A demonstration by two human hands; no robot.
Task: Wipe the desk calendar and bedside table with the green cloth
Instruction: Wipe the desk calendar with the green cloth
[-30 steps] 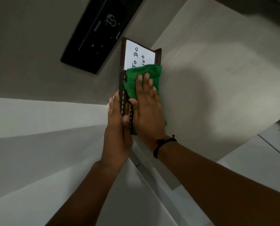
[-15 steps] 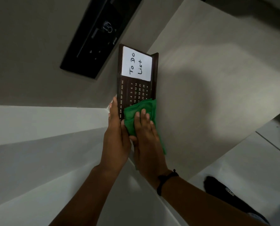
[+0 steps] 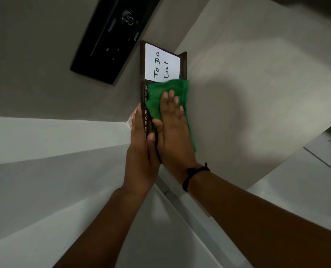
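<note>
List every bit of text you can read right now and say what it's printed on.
"To Do List": handwritten on the white card at the top of the desk calendar.
"MAY JUN JUL AUG", then "NOV DEC": month strip down the calendar's left edge; the months between are blurred.
Date numbers: hidden under the green cloth.
Black wall panel: markings too small to read.

My dark brown desk calendar (image 3: 143,93) stands upright on the pale bedside table (image 3: 247,84), green cloth (image 3: 157,97) pressed flat across its date grid
</note>
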